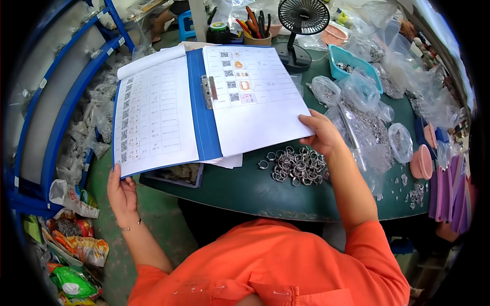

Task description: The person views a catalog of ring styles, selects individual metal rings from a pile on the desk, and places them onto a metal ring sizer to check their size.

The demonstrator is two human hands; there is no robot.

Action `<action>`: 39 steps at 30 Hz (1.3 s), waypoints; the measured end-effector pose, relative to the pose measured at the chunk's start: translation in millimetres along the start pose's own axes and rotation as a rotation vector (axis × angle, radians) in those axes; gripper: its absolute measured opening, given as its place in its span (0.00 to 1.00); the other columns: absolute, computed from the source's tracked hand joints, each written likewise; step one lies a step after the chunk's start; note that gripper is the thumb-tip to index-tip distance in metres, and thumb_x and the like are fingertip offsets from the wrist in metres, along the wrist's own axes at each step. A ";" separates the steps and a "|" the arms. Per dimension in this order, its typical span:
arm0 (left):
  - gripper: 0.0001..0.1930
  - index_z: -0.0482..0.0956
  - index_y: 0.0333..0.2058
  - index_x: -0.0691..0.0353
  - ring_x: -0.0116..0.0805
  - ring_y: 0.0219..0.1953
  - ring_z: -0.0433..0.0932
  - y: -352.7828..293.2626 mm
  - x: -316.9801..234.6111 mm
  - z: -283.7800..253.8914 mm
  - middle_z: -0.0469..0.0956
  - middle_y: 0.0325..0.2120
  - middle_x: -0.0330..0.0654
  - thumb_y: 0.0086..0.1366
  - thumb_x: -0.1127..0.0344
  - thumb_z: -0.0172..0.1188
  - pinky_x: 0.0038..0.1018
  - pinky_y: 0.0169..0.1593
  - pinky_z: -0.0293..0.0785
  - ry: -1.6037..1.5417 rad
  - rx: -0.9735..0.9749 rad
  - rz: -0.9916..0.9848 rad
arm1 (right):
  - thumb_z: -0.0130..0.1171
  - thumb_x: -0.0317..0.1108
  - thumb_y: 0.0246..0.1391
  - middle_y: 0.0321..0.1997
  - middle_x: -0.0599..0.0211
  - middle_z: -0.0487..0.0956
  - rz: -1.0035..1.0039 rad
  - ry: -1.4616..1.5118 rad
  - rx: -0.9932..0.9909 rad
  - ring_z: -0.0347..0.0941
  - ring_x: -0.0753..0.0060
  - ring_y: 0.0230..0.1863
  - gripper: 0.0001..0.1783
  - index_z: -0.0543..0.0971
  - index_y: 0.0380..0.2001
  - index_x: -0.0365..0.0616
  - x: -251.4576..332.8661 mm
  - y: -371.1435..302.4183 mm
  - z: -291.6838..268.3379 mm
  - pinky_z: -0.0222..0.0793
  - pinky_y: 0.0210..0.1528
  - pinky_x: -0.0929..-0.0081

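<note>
From where I stand, taking the person in the orange shirt (255, 260) as the clock's centre and twelve as straight ahead, a blue binder (205, 135) lies open between eleven and twelve, over the near part of the green surface (240, 199). The left hand (122, 194) holds its lower left corner, thumb at the edge. The right hand (321, 133) grips its right side, thumb flat on the white sheet (260, 122); I can't tell how the fingers sit underneath. Both pages carry printed tables with small pictures, and a metal clip (208, 92) stands beside the spine. On the left page, the top sheet (150, 64) is curled back. A shallow tray (196, 176) shows partly under the binder's lower edge.

At one o'clock, a heap of metal rings (298, 166) lies near the right hand. Farther out that way stands a turquoise basket (377, 76), with a black fan (304, 18) just past twelve. A pink cup (421, 162) sits at two, and blue shelving (53, 137) rises at ten.
</note>
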State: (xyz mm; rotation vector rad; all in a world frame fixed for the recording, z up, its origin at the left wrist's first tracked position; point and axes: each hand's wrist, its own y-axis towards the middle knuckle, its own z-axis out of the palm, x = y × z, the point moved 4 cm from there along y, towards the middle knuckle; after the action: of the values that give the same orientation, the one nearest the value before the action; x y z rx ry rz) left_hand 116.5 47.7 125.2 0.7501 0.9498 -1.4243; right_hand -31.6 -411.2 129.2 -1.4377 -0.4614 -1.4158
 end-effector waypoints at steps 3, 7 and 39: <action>0.11 0.71 0.40 0.63 0.17 0.20 0.67 11.6 -0.2 -3.8 0.74 0.30 0.34 0.62 0.64 0.55 0.11 0.21 0.63 -0.075 -0.002 0.012 | 0.52 0.31 0.50 0.37 0.61 0.75 -0.075 0.102 0.084 0.76 0.70 0.32 0.20 0.67 0.47 0.37 -1.5 -16.3 7.2 0.76 0.21 0.77; 0.12 0.71 0.40 0.62 0.17 0.21 0.66 26.7 1.8 1.3 0.74 0.30 0.33 0.62 0.62 0.55 0.11 0.23 0.63 -0.201 0.014 0.025 | 0.50 0.29 0.51 0.38 0.57 0.75 -0.092 0.232 0.142 0.76 0.66 0.32 0.18 0.66 0.46 0.35 -11.2 -29.0 26.5 0.78 0.25 0.74; 0.06 0.66 0.33 0.69 0.28 0.23 0.62 -98.0 -14.7 110.2 0.69 0.26 0.44 0.61 0.72 0.43 0.25 0.24 0.60 0.178 0.206 0.840 | 0.52 0.31 0.47 0.32 0.55 0.78 -0.477 -1.156 -0.827 0.74 0.66 0.34 0.13 0.76 0.36 0.36 48.7 -128.3 -193.1 0.68 0.40 0.75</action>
State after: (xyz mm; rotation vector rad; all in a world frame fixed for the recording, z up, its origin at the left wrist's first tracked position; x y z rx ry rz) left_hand 30.4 -46.9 200.1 1.2601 0.5052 -0.7204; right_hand -224.5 -538.6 181.1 -2.9677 -1.0495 -0.9913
